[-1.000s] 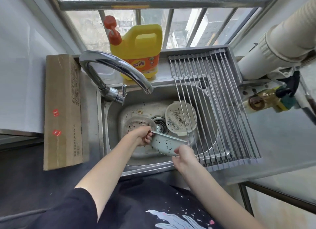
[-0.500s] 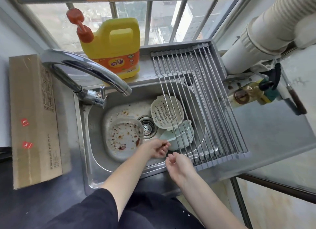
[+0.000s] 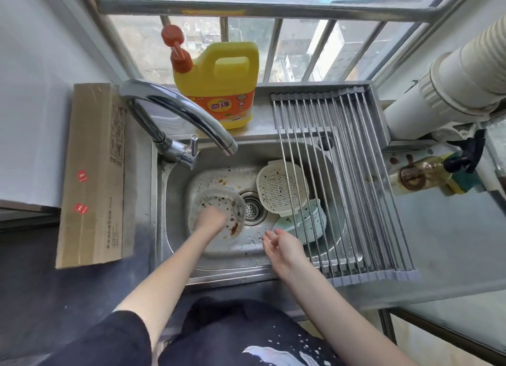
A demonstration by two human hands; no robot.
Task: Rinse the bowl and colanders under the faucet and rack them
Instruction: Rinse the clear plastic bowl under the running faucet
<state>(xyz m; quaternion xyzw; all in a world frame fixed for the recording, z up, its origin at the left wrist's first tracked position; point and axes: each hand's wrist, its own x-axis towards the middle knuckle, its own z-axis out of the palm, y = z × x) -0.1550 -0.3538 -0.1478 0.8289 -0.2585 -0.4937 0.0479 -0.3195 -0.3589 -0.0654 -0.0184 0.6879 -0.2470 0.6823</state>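
A dirty whitish bowl (image 3: 231, 201) smeared with red-brown food bits sits in the left of the steel sink (image 3: 273, 152), beside the drain. My left hand (image 3: 210, 220) is down inside it, blurred, with fingers curled on its near part. A white colander (image 3: 282, 187) lies right of the drain. Against it, partly under the rack bars, leans a pale green colander (image 3: 310, 224). My right hand (image 3: 276, 242) hovers over the sink's front, fingers apart and holding nothing. The faucet (image 3: 178, 111) arches over the sink; I see no water running.
A roll-up drying rack (image 3: 353, 174) covers the sink's right half and holds nothing. A yellow detergent jug (image 3: 219, 84) stands on the sill behind. A cardboard box (image 3: 93, 174) lies left of the sink. A gas valve and white duct are at right.
The green colander was held in both hands a second ago; it now lies in the sink by the white one. My left hand has moved left into the dirty bowl. My right hand is open.
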